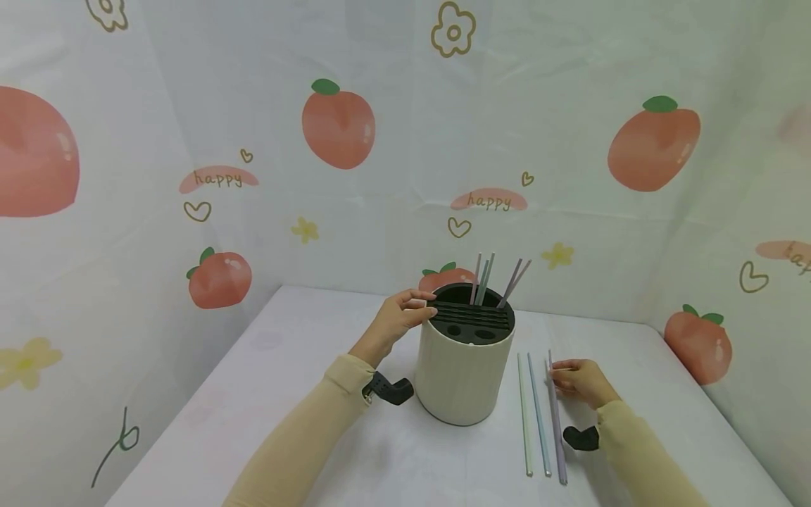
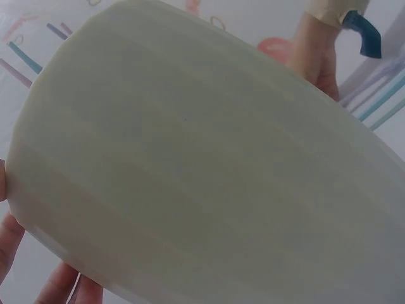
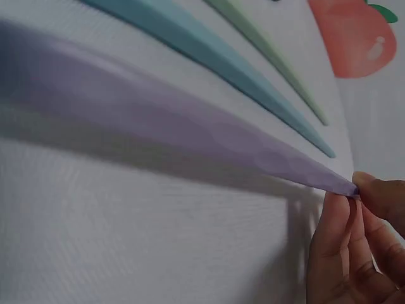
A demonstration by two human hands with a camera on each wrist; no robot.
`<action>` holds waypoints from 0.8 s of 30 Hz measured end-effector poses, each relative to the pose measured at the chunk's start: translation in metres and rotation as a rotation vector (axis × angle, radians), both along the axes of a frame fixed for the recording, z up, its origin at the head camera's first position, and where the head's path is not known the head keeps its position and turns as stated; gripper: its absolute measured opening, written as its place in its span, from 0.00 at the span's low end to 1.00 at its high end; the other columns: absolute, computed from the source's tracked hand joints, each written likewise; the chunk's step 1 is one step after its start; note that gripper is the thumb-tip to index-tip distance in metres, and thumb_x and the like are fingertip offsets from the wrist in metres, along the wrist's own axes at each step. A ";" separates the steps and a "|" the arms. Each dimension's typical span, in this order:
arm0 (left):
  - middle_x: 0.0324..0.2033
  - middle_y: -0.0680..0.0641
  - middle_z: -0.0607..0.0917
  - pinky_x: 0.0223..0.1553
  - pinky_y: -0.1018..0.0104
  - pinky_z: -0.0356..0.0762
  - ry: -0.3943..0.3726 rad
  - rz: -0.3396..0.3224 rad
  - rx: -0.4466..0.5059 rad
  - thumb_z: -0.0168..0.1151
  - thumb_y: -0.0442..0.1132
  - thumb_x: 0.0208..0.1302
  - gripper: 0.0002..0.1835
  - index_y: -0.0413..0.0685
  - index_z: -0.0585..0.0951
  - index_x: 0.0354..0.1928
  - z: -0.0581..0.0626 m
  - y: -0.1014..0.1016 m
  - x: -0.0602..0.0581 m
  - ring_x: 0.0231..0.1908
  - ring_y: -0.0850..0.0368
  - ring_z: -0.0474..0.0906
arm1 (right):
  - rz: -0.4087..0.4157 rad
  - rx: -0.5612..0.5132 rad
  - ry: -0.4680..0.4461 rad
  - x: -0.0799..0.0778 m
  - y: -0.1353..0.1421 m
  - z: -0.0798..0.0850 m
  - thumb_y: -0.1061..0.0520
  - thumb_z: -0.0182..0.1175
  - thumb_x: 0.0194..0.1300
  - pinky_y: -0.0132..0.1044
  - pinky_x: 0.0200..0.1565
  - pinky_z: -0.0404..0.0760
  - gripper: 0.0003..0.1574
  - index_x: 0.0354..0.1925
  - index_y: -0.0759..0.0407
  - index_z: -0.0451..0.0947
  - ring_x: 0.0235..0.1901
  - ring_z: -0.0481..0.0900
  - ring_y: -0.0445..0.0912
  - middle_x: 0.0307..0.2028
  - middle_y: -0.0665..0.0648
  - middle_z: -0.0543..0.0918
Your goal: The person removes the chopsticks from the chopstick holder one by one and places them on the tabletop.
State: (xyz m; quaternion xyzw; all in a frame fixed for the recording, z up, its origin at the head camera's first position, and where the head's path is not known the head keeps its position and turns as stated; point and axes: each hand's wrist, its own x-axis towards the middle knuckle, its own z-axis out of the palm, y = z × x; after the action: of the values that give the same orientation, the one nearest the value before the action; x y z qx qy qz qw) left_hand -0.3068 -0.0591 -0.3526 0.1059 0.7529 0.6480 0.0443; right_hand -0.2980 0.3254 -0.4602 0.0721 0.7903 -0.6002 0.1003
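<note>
A white, round utensil holder [image 1: 462, 384] with a black slotted insert [image 1: 472, 331] stands on the table. My left hand [image 1: 391, 325] holds the holder's rim at its left side, fingers at the top edge. In the left wrist view the holder's wall [image 2: 202, 152] fills most of the picture. To the right of the holder, my right hand [image 1: 584, 382] pinches the thin far end of a purple chopstick [image 3: 190, 130] between thumb and fingers. Beside it lie a blue chopstick [image 1: 539, 415] and a green chopstick [image 1: 525, 415], roughly parallel. Several chopsticks [image 1: 484, 282] stand in the holder's back opening.
The white tablecloth [image 1: 285, 429] covers the table. A hanging white cloth [image 1: 405, 127] printed with peaches closes off the back and sides. Two round holes [image 1: 484, 335] and narrow slots are in the front of the insert. Each wrist wears a black strap device [image 1: 391, 389].
</note>
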 end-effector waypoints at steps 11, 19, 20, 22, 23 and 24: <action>0.55 0.41 0.77 0.61 0.46 0.70 0.005 0.006 -0.002 0.66 0.41 0.61 0.15 0.52 0.82 0.51 -0.001 -0.001 -0.002 0.56 0.46 0.75 | -0.039 0.123 -0.004 -0.001 -0.013 -0.003 0.67 0.64 0.59 0.31 0.28 0.82 0.27 0.54 0.80 0.69 0.25 0.79 0.39 0.27 0.52 0.81; 0.55 0.41 0.77 0.59 0.46 0.71 0.007 0.007 -0.023 0.66 0.42 0.61 0.16 0.54 0.82 0.51 -0.001 -0.002 -0.002 0.55 0.47 0.75 | -0.067 0.171 -0.006 -0.003 -0.018 -0.006 0.68 0.65 0.58 0.31 0.27 0.82 0.25 0.52 0.79 0.71 0.23 0.78 0.40 0.27 0.54 0.80; 0.55 0.41 0.77 0.59 0.46 0.71 0.005 0.008 -0.021 0.66 0.42 0.61 0.16 0.54 0.82 0.51 -0.001 -0.001 -0.002 0.56 0.47 0.74 | -0.067 0.175 -0.007 -0.003 -0.018 -0.006 0.68 0.65 0.58 0.31 0.27 0.82 0.25 0.52 0.79 0.71 0.23 0.78 0.40 0.27 0.54 0.80; 0.55 0.41 0.77 0.59 0.46 0.71 0.006 0.008 -0.017 0.66 0.42 0.61 0.16 0.53 0.82 0.51 -0.001 -0.001 -0.002 0.56 0.46 0.74 | -0.069 0.183 -0.008 -0.003 -0.018 -0.006 0.68 0.65 0.58 0.31 0.27 0.82 0.25 0.51 0.79 0.71 0.23 0.78 0.40 0.27 0.54 0.79; 0.55 0.41 0.77 0.59 0.46 0.71 0.006 0.009 -0.015 0.66 0.41 0.61 0.16 0.53 0.82 0.51 -0.002 -0.001 -0.002 0.56 0.46 0.74 | -0.061 0.185 -0.006 -0.002 -0.017 -0.005 0.68 0.65 0.58 0.31 0.27 0.82 0.25 0.51 0.79 0.70 0.23 0.78 0.40 0.27 0.55 0.79; 0.55 0.41 0.77 0.59 0.46 0.71 0.007 0.009 -0.013 0.66 0.41 0.61 0.16 0.53 0.82 0.51 -0.002 0.000 -0.002 0.56 0.46 0.74 | -0.060 0.183 -0.006 -0.002 -0.017 -0.005 0.68 0.66 0.57 0.31 0.27 0.82 0.25 0.51 0.79 0.71 0.23 0.78 0.40 0.27 0.55 0.79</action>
State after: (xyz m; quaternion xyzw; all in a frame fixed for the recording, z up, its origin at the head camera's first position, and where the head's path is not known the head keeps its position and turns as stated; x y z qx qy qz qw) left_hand -0.3088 -0.0593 -0.3545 0.1044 0.7579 0.6428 0.0392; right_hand -0.3001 0.3084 -0.4652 0.1067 0.8390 -0.5279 0.0776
